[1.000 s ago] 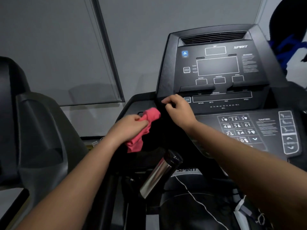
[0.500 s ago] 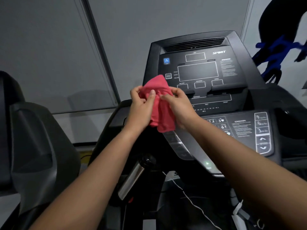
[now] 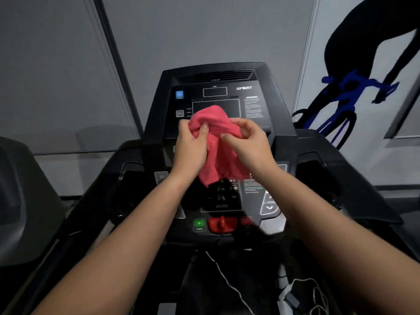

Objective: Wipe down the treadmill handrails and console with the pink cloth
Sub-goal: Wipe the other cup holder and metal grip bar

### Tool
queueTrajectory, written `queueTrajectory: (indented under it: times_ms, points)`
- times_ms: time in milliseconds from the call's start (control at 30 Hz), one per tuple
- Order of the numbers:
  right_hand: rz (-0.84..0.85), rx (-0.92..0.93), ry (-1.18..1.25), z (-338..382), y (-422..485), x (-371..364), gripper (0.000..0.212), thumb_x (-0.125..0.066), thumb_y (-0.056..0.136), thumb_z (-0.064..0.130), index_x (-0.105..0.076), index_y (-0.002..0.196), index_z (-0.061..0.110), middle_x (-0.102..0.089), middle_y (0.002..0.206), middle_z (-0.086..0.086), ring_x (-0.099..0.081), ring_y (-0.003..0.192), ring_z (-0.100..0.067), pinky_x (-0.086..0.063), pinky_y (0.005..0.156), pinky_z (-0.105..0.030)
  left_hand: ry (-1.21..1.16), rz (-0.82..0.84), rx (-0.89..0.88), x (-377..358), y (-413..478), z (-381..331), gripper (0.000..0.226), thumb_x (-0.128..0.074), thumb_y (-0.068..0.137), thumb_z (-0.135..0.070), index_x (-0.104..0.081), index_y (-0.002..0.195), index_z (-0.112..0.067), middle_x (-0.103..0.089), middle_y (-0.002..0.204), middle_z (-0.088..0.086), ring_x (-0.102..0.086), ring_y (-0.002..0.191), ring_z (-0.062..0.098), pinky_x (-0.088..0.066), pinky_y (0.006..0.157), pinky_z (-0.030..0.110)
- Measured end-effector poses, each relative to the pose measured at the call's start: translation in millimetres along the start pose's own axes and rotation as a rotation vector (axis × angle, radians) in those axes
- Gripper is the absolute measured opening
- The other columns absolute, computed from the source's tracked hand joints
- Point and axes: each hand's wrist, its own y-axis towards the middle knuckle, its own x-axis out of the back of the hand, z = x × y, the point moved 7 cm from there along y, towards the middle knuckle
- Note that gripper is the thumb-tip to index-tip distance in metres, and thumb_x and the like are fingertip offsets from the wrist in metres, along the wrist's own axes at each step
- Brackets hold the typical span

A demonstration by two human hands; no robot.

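Note:
The pink cloth (image 3: 221,146) hangs bunched in the air in front of the black treadmill console (image 3: 256,105). My left hand (image 3: 189,147) grips its left side, thumb pressed into the fabric. My right hand (image 3: 248,144) pinches its right side with curled fingers. The cloth covers part of the display and hangs over the keypad (image 3: 223,196). Black handrails (image 3: 345,178) run down both sides of the console. Neither hand touches the console.
A green start button (image 3: 199,223) and a red stop key (image 3: 222,223) sit below the keypad. A white cable (image 3: 225,278) trails over the deck. Another grey machine (image 3: 20,201) stands at the left. A cyclist mural (image 3: 354,87) is on the right wall.
My right hand left the console edge and joined the left on the cloth. Both hands lifted the cloth in front of the display, and my view swung to face the console squarely.

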Motion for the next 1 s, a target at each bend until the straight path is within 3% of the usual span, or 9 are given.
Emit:
queueTrajectory:
  times_ms: [233, 367, 433, 533, 633, 733, 833, 900, 1000]
  points:
    - [-0.148, 0.112, -0.064, 30, -5, 75, 0.039, -0.057, 0.077, -0.01, -0.056, 0.098, 0.022, -0.062, 0.099, 0.001, -0.06, 0.084, -0.01, -0.051, 0.076, -0.019, 0.002, 0.062, 0.028, -53, -15, -20, 0.019, -0.061, 0.086, -0.031, -0.046, 0.076, -0.028, -0.058, 0.1, 0.011, -0.053, 0.089, 0.02, -0.042, 0.081, 0.033]
    - [-0.041, 0.042, -0.138, 39, -1, 95, 0.037, -0.055, 0.08, -0.007, -0.067, 0.102, 0.021, -0.068, 0.104, 0.002, -0.066, 0.091, -0.014, -0.054, 0.081, -0.025, -0.139, 0.123, 0.113, -79, -20, -29, 0.01, -0.06, 0.089, -0.03, -0.055, 0.095, -0.025, -0.059, 0.109, 0.002, -0.056, 0.103, 0.015, -0.045, 0.09, 0.027]
    - [0.024, 0.032, -0.149, 42, 0, 98, 0.036, -0.058, 0.081, -0.007, -0.069, 0.101, 0.021, -0.07, 0.096, 0.005, -0.064, 0.082, -0.006, -0.052, 0.077, -0.018, -0.212, 0.179, 0.119, -92, -22, -37, 0.017, -0.053, 0.094, -0.034, -0.057, 0.104, -0.021, -0.06, 0.106, -0.005, -0.056, 0.102, 0.009, -0.042, 0.085, 0.017]
    - [0.094, 0.028, -0.112, 45, 1, 95, 0.034, -0.058, 0.081, -0.008, -0.069, 0.099, 0.018, -0.069, 0.092, 0.001, -0.062, 0.082, -0.008, -0.05, 0.081, -0.023, -0.229, 0.297, 0.082, -108, -21, -42, 0.035, -0.048, 0.091, -0.051, -0.06, 0.106, -0.022, -0.064, 0.11, -0.003, -0.059, 0.106, 0.009, -0.043, 0.091, 0.021]
    - [0.079, 0.03, -0.033, 45, 5, 95, 0.033, -0.055, 0.079, -0.007, -0.07, 0.092, 0.019, -0.069, 0.089, -0.004, -0.059, 0.084, -0.017, -0.048, 0.082, -0.031, -0.187, 0.406, 0.101, -119, -23, -36, 0.048, -0.043, 0.089, -0.06, -0.066, 0.101, -0.02, -0.07, 0.102, -0.001, -0.064, 0.098, 0.011, -0.047, 0.088, 0.027]
    - [-0.014, 0.003, -0.022, 35, 12, 100, 0.032, -0.053, 0.082, -0.007, -0.068, 0.088, 0.02, -0.064, 0.082, -0.001, -0.057, 0.075, -0.011, -0.046, 0.072, -0.023, -0.198, 0.366, 0.052, -117, -15, -36, 0.041, -0.05, 0.093, -0.05, -0.066, 0.095, -0.013, -0.069, 0.088, 0.003, -0.062, 0.079, 0.012, -0.048, 0.076, 0.03]
    - [-0.083, 0.015, -0.2, 18, 18, 102, 0.017, -0.056, 0.089, 0.002, -0.061, 0.089, 0.019, -0.057, 0.079, 0.007, -0.053, 0.061, 0.006, -0.042, 0.062, -0.011, -0.243, 0.303, 0.002, -116, -4, -38, 0.023, -0.05, 0.097, -0.036, -0.06, 0.084, -0.02, -0.061, 0.079, -0.005, -0.055, 0.07, 0.006, -0.044, 0.067, 0.02]
    - [-0.043, -0.01, -0.243, 3, 20, 97, 0.007, -0.054, 0.094, 0.016, -0.06, 0.098, 0.016, -0.06, 0.085, 0.007, -0.055, 0.072, 0.003, -0.043, 0.07, -0.014, -0.255, 0.298, -0.035, -119, 2, -41, 0.024, -0.05, 0.098, -0.035, -0.057, 0.081, -0.018, -0.057, 0.076, -0.002, -0.052, 0.069, 0.008, -0.042, 0.065, 0.021]
    - [0.091, -0.105, -0.053, -14, 18, 86, 0.033, -0.052, 0.095, 0.035, -0.053, 0.122, 0.016, -0.064, 0.107, 0.002, -0.063, 0.095, -0.007, -0.048, 0.088, -0.024, -0.33, 0.399, -0.005, -133, 11, -40, 0.024, -0.051, 0.096, -0.034, -0.063, 0.084, -0.017, -0.065, 0.083, 0.006, -0.058, 0.077, 0.016, -0.047, 0.076, 0.032]
